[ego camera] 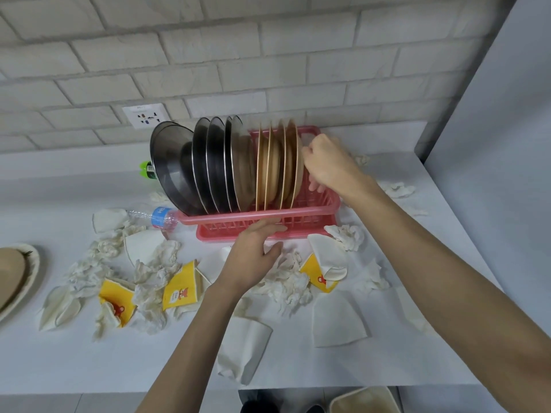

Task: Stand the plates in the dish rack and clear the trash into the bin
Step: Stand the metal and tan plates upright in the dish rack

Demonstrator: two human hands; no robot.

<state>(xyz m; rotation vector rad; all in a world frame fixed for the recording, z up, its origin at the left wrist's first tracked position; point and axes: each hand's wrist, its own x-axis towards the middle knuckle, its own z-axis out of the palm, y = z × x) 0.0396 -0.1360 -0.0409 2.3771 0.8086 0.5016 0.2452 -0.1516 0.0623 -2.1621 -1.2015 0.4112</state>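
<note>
Plates (214, 165) mostly stand in the pink dish rack (316, 210). The right hand (328, 165) curls round the rightmost tan plate (298, 162), and the left hand (253, 254) rests straight-fingered on the rack's front rim. Left to do: a plate stack (15, 278) at the counter's (89, 353) edge, and the trash, tissues (286, 281), paper cups (180, 287) and a bottle (155, 217), all uncleared.

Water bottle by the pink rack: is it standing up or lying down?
Lying down. The clear water bottle rests on its side on the white counter, its long body pointing at the pink dish rack.

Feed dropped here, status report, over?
Left hand flat on rack rim. Right hand holds end plate upright. Cups, tissues litter counter.
</note>
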